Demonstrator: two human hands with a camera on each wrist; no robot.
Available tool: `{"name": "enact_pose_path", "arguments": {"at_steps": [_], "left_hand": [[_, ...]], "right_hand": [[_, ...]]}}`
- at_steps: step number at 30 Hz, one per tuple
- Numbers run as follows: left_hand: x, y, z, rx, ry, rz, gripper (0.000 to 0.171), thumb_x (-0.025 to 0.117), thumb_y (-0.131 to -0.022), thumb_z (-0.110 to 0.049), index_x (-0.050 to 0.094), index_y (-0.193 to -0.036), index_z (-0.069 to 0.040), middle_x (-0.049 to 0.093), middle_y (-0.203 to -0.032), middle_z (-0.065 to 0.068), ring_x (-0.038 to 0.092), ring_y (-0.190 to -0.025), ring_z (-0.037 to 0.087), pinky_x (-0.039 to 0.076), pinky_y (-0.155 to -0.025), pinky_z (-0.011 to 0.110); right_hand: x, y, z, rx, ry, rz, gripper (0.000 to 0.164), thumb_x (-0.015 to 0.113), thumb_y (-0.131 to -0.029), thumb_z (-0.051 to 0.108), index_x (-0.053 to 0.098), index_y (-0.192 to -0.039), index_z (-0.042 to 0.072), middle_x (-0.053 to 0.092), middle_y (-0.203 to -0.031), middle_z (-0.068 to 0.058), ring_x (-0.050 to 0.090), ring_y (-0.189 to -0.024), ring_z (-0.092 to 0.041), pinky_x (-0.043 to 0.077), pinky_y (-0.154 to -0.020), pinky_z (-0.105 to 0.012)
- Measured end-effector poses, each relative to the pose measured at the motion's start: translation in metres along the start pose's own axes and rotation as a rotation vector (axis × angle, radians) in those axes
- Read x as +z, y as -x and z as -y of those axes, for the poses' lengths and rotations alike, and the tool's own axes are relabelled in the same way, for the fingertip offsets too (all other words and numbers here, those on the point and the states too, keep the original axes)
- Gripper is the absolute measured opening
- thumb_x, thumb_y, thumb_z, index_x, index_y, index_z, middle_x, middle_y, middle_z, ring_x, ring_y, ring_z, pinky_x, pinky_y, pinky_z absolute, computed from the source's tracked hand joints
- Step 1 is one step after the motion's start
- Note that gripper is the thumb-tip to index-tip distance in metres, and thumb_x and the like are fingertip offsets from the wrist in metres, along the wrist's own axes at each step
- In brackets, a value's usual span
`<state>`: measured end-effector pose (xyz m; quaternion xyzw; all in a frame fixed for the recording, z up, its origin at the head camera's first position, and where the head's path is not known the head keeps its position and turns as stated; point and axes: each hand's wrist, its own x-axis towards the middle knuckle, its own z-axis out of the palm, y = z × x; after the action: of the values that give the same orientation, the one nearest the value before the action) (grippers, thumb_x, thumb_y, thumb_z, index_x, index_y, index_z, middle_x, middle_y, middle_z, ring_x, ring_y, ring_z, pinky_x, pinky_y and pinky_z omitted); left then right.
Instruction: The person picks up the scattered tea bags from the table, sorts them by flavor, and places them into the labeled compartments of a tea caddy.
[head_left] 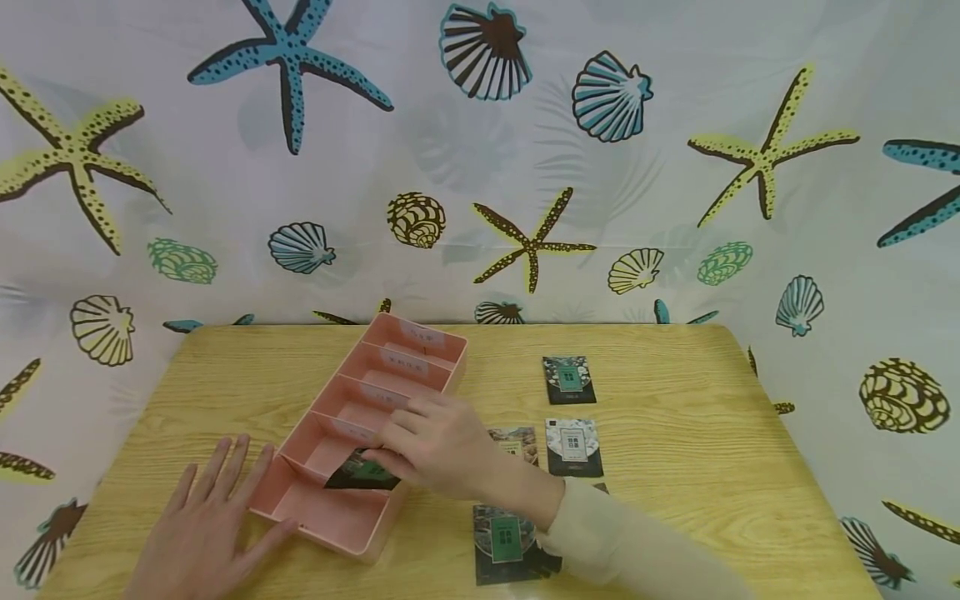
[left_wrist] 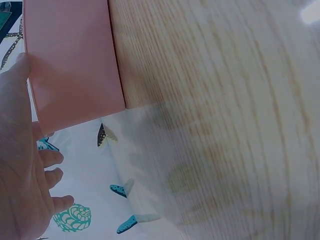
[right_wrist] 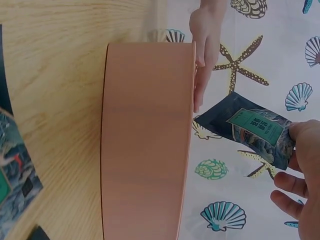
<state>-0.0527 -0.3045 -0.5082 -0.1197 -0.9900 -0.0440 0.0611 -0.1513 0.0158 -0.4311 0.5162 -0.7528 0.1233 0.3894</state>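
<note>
My right hand (head_left: 442,446) pinches a dark sachet with a green label (right_wrist: 257,125) by one end, between thumb and fingers. It holds the sachet over the near end of a long pink divided box (head_left: 384,533), tilted, with its free end pointing toward the near-left compartments. My left hand (head_left: 206,521) lies at the box's near-left corner with fingers spread and straight, the thumb touching the near rim. White labels with writing (head_left: 422,335) mark the far walls of several compartments. In the left wrist view the left thumb overlaps the box's rim.
Right of the box, more sachets lie flat on the wooden table (head_left: 675,450): a green-labelled one (head_left: 504,542) near the front, a white-labelled one (head_left: 573,447), a small one (head_left: 568,380) behind it, and others partly hidden by the right arm. A patterned curtain (head_left: 480,167) hangs behind.
</note>
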Motion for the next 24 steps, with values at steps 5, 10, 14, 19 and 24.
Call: {"name": "enact_pose_path", "arguments": {"at_steps": [5,10,14,19,24], "left_hand": [[0.001,0.0,0.001,0.003,-0.005,-0.015,0.097,0.063,-0.095,-0.069,0.036,-0.165,-0.007,0.03,-0.171,0.027,0.008,-0.168,0.038,-0.032,-0.125,0.029],[0.0,-0.001,-0.001,-0.004,-0.003,-0.002,0.098,0.061,-0.096,-0.069,0.031,-0.167,-0.009,0.026,-0.173,0.026,0.01,-0.167,0.039,-0.033,-0.124,0.028],[-0.002,-0.002,-0.002,-0.019,0.006,0.032,0.1,0.059,-0.097,-0.07,0.024,-0.169,-0.012,0.021,-0.175,0.025,0.01,-0.167,0.041,-0.034,-0.123,0.029],[-0.002,-0.002,-0.002,-0.018,0.005,0.028,0.098,0.059,-0.097,-0.07,0.027,-0.168,-0.011,0.024,-0.174,0.025,0.011,-0.167,0.041,-0.035,-0.122,0.027],[-0.001,0.0,0.0,-0.016,-0.001,0.035,0.099,0.058,-0.097,-0.07,0.025,-0.169,-0.011,0.023,-0.174,0.025,0.006,-0.168,0.039,-0.035,-0.121,0.027]], "right_hand": [[0.006,-0.005,0.01,0.008,0.026,0.006,0.019,0.072,-0.099,0.045,0.075,-0.092,0.028,0.075,-0.081,0.019,0.068,-0.076,-0.001,0.052,-0.065,-0.016],[0.007,-0.009,0.018,0.024,-0.011,0.022,0.019,0.071,-0.1,0.045,0.076,-0.094,0.028,0.074,-0.08,0.019,0.065,-0.073,-0.001,0.055,-0.069,-0.016],[0.008,-0.012,0.022,0.031,-0.031,0.037,0.019,0.069,-0.101,0.045,0.077,-0.095,0.029,0.077,-0.084,0.02,0.068,-0.076,0.0,0.056,-0.071,-0.015],[0.017,-0.009,0.027,-0.001,-0.008,0.076,0.019,0.067,-0.103,0.046,0.077,-0.095,0.031,0.076,-0.089,0.02,0.072,-0.084,0.002,0.055,-0.071,-0.013],[0.027,-0.002,0.033,-0.032,-0.023,0.122,0.022,0.064,-0.104,0.048,0.076,-0.093,0.032,0.077,-0.091,0.021,0.074,-0.089,0.002,0.058,-0.079,-0.014]]}}
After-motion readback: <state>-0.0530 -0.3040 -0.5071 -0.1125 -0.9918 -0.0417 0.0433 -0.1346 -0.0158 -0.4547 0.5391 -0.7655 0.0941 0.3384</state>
